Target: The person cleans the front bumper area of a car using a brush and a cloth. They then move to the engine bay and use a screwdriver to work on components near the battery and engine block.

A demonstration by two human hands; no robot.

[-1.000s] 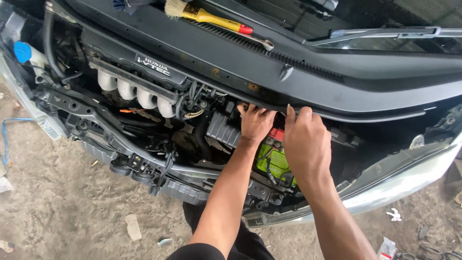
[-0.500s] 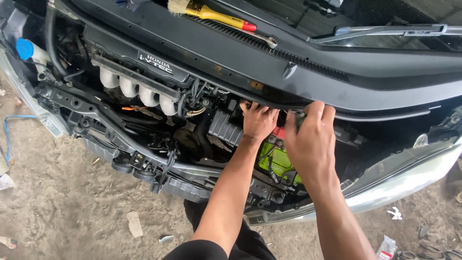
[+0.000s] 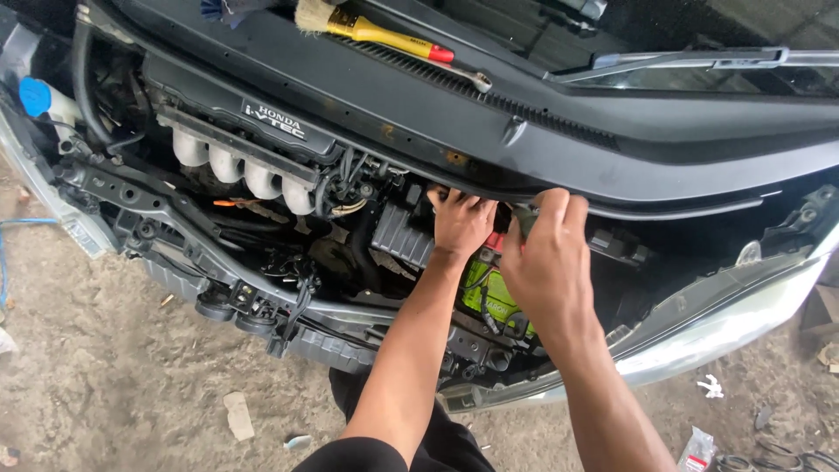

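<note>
- My left hand [image 3: 461,223]: one, reaching into the rear of the open engine bay [image 3: 350,253], palm down, fingers together and curled over something under the black cowl panel [image 3: 542,131]; what they press on is hidden, and I cannot tell if they clamp anything.
- My right hand [image 3: 549,262]: one, just beside the left, back of the hand to the camera, fingers bent and closed on a small dark grey part [image 3: 525,218] at the cowl panel's lower edge.
- Small dark grey part: one; only a short stub shows between my thumb and first finger, dull and dark, shape otherwise hidden. It sits at the back of the bay, right under the cowl lip, above the battery.
- Battery [image 3: 489,297]: one, bright green top, with a red piece showing at its upper edge, directly beneath both wrists.
- Intake manifold runners [image 3: 240,170]: four, pale silver, side by side, well left of my hands.
- Blue cap [image 3: 35,94]: one, at the far left corner of the bay.
- Brush [image 3: 371,31]: one, yellow handle with red end, pale bristles, lying on the cowl panel.
- Wiper arm [image 3: 690,59]: one in view, lying along the glass at upper right.
- Headlamp [image 3: 725,323]: one, clear, to the right of my forearm.
- Ground [image 3: 114,385]: bare dirt with scattered scraps.
</note>
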